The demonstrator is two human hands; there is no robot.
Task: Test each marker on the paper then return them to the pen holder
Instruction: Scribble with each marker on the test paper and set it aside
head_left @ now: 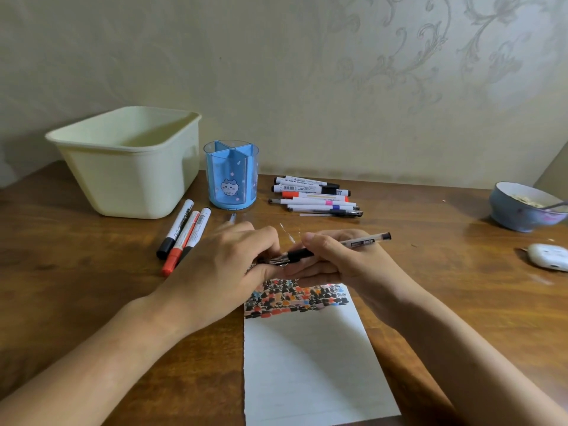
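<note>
My right hand grips a clear black gel pen above the top of the white paper. My left hand pinches the pen's tip end, where its cap is. Coloured and black test marks cover the upper strip of the paper. The blue divided pen holder stands behind my hands and looks empty. Three markers, two black and one red, lie to the left of my left hand. A pile of several markers and pens lies to the right of the holder.
A cream plastic bin stands at the back left of the wooden table. A blue bowl with a spoon sits at the right edge, and a small white object lies in front of it.
</note>
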